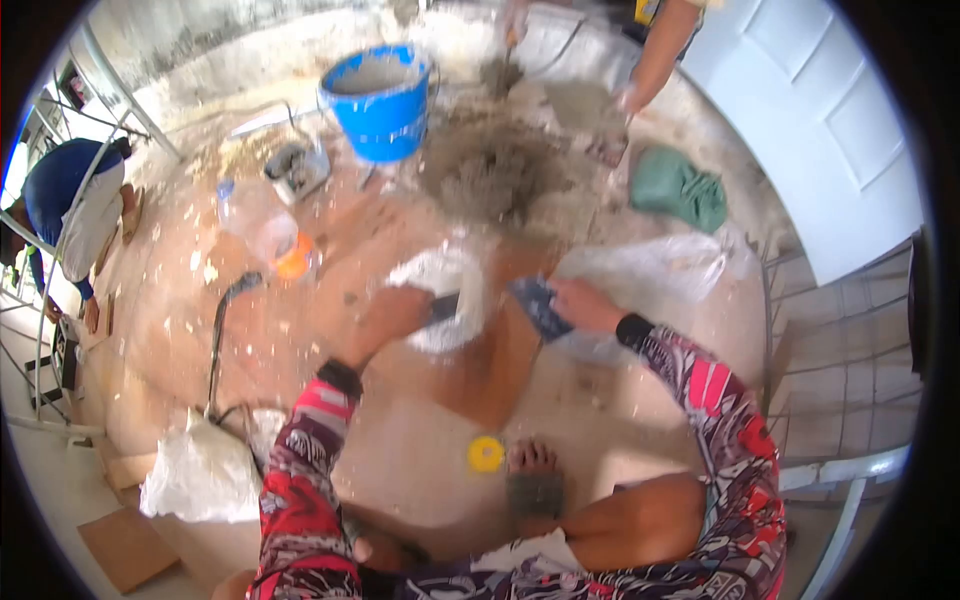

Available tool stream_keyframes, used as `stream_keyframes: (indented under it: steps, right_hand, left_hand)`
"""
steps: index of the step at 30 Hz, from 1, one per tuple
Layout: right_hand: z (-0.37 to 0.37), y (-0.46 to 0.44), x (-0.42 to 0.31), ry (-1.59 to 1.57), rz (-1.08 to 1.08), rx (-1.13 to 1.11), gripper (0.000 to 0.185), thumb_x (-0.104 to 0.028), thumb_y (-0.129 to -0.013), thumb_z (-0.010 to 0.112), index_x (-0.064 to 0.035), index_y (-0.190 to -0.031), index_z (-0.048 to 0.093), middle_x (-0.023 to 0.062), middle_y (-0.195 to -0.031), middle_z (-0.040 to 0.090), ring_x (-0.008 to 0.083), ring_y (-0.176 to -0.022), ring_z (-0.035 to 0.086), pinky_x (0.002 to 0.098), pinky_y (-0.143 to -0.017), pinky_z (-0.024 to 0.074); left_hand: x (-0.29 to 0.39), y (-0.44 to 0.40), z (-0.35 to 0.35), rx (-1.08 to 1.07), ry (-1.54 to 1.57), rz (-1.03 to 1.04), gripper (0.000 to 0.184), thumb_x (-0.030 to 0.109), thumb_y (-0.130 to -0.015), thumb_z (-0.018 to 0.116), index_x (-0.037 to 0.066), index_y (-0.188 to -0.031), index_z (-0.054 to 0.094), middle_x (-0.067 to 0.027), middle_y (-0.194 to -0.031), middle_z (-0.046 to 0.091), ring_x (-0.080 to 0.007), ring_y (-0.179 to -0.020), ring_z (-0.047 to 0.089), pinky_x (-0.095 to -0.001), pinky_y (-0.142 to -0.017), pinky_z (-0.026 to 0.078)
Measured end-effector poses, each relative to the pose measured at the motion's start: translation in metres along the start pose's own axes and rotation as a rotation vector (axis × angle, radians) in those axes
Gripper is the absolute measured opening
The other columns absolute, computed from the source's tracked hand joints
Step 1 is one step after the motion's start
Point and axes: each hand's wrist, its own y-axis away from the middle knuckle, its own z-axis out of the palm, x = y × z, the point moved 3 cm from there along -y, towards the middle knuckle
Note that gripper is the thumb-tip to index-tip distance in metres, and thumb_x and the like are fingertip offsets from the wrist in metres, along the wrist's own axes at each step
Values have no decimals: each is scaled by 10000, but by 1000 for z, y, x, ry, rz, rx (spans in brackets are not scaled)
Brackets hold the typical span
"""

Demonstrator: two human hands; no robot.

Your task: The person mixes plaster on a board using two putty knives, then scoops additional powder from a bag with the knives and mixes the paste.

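My left hand (402, 312) is closed around a small dark scraper (444, 308), over a round white patch (436, 262) that looks like powder or a shallow dish; blur hides which. To its right, my right hand (590, 306) grips a wider, dark blue-grey scraper (541, 310) with pale smears on its face. The two tools are apart. Behind the right hand lies a crumpled clear plastic bag (660, 268). A yellow ring-shaped roll (486, 454) rests on the floor beside my bare foot (532, 458).
Farther off stand a blue bucket (378, 120), a wet grey mortar heap (495, 175) and a green sack (676, 188). A clear bottle (240, 210) and a white bag (203, 468) lie left. A co-worker's arm (664, 50) reaches in; another person (75, 205) crouches left.
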Motion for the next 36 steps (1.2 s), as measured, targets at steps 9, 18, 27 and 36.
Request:
stream_keyframes:
  steps: [9,18,27,36]
  right_hand:
    - [-28,2,-32,-30,151,-67,246,-141,-917,623,12,-1105,576,255,-910,689,468,-905,652,542,-811,505]
    - [-24,-2,-25,-51,126,-66,227,-141,-917,620,12,-1078,574,246,-901,685,473,-903,641,559,-800,491]
    - [-25,-1,-24,-33,147,-63,266,-145,-926,623,6,-1142,586,252,-926,691,476,-923,643,554,-820,497]
    - [-25,-2,-21,-72,143,-57,210,-133,-925,628,19,-1054,563,256,-889,681,476,-886,643,543,-786,497]
  left_hand:
    - [-9,8,-44,11,153,-45,208,227,-904,654,67,-1028,702,-196,-969,715,-414,-961,677,-528,-821,530]
    - [5,1,-40,-56,20,81,181,195,-891,637,103,-1016,730,-126,-985,729,-331,-1001,692,-490,-835,546]
    - [-3,-10,-18,-13,-83,169,150,183,-877,657,101,-987,718,-126,-984,734,-361,-931,697,-492,-793,553]
    - [-2,-5,-50,6,-40,71,157,189,-885,662,92,-1000,706,-129,-969,727,-365,-933,692,-495,-776,547]
